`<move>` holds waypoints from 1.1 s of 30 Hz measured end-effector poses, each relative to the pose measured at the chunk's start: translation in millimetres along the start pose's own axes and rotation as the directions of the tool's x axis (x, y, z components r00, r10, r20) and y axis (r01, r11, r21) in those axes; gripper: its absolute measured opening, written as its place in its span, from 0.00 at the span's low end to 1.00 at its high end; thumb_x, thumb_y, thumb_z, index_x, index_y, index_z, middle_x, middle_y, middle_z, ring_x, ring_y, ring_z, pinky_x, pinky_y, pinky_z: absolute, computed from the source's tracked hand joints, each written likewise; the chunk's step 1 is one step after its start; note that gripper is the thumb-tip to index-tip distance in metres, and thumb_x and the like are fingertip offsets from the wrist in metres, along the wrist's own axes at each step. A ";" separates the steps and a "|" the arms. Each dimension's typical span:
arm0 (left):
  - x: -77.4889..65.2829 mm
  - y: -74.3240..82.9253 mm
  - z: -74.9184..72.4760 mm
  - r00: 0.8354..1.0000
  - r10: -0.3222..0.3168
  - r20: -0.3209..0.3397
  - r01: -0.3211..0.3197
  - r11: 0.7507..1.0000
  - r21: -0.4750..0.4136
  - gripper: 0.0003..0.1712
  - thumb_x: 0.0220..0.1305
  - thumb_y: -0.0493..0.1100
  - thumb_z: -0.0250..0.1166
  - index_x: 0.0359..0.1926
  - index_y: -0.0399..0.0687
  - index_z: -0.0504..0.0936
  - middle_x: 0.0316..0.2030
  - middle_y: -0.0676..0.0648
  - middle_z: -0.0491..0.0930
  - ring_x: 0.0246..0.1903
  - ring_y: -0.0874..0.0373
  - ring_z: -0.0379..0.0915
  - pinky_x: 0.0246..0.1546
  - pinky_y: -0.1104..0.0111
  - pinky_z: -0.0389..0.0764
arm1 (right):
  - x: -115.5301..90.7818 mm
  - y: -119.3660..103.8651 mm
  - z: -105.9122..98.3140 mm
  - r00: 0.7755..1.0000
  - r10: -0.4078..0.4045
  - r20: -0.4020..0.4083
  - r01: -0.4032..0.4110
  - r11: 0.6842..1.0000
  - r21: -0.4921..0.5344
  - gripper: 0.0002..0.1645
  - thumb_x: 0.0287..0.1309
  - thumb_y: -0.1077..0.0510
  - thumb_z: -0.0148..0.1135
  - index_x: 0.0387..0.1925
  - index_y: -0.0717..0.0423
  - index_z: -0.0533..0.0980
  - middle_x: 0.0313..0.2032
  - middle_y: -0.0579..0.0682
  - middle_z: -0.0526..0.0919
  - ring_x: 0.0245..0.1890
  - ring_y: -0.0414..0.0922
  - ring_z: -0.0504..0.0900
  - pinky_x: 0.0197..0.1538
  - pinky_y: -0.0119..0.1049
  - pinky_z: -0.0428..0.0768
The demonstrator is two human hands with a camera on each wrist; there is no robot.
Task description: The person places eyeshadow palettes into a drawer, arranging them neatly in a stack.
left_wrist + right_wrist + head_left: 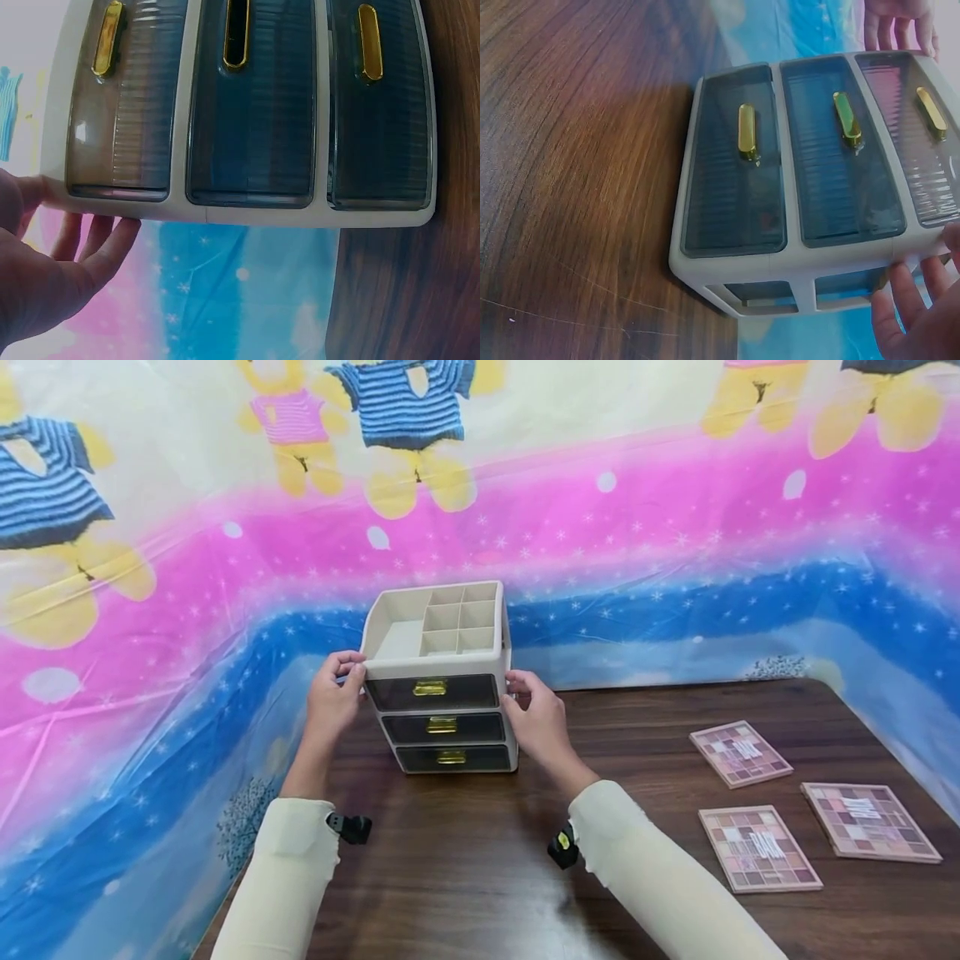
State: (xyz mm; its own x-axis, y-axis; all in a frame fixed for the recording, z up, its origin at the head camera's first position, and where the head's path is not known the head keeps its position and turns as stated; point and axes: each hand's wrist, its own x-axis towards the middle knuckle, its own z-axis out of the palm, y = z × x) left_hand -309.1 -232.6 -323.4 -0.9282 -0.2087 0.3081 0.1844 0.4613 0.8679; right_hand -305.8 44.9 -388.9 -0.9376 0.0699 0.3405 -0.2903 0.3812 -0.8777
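Note:
A cream drawer organizer (438, 693) stands on the dark wooden table (465, 868), near its back edge. It has three smoky drawers with gold handles and an open divided tray on top. My left hand (347, 675) grips its upper left corner, thumb at the front and fingers along the side. My right hand (519, 689) holds the upper right side in the same way. The left wrist view shows the drawer fronts (247, 112) close up, with the left hand (60, 262) at the organizer's edge. In the right wrist view the right hand (922, 315) touches the organizer (810, 172) by its top drawer.
Three pink eyeshadow palettes lie flat on the right of the table: one further back (740, 753), one nearer (759, 847), one far right (868, 821). A colourful plastic sheet (675, 527) hangs behind and drapes around the table's left and right edges.

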 end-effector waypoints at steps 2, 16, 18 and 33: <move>1.1 -0.5 0.1 1.000 -0.001 -0.003 0.001 1.000 0.001 0.18 0.79 0.45 0.52 0.62 0.41 0.74 0.54 0.37 0.76 0.50 0.47 0.78 0.35 0.83 0.78 | 2.0 0.5 1.2 1.000 0.002 -0.018 -0.002 1.000 0.002 0.19 0.68 0.57 0.63 0.59 0.50 0.78 0.50 0.51 0.86 0.50 0.49 0.84 0.54 0.47 0.84; 0.8 -1.6 4.8 0.999 0.012 -0.038 -0.010 0.999 0.041 0.16 0.78 0.44 0.53 0.60 0.42 0.76 0.52 0.37 0.78 0.48 0.47 0.79 0.34 0.83 0.77 | 3.4 2.0 -5.6 1.000 -0.008 -0.013 0.008 1.000 -0.025 0.18 0.67 0.56 0.63 0.58 0.49 0.79 0.49 0.52 0.88 0.50 0.50 0.85 0.53 0.48 0.85; 0.8 -0.5 7.1 0.999 0.022 -0.046 -0.020 0.999 0.046 0.16 0.78 0.44 0.53 0.59 0.42 0.76 0.52 0.38 0.79 0.48 0.47 0.79 0.34 0.82 0.77 | 3.6 2.7 -8.0 1.000 -0.007 -0.013 0.007 1.000 -0.028 0.18 0.68 0.57 0.63 0.58 0.49 0.79 0.50 0.52 0.88 0.50 0.50 0.85 0.53 0.48 0.85; -7.2 15.1 40.4 0.996 0.088 0.008 -0.089 0.995 0.036 0.14 0.77 0.44 0.55 0.56 0.44 0.78 0.48 0.41 0.81 0.46 0.50 0.80 0.40 0.70 0.83 | 4.2 18.1 -51.4 1.000 0.000 0.003 0.000 0.997 -0.073 0.20 0.70 0.55 0.61 0.61 0.51 0.77 0.53 0.53 0.86 0.53 0.52 0.84 0.54 0.49 0.83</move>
State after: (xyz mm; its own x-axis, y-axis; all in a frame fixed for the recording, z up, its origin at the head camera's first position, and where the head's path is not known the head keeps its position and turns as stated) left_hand -312.7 -189.3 -328.3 -0.9107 -0.1602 0.3806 0.2544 0.5084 0.8227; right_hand -305.1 99.5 -386.0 -0.9383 0.0669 0.3394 -0.2758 0.4476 -0.8506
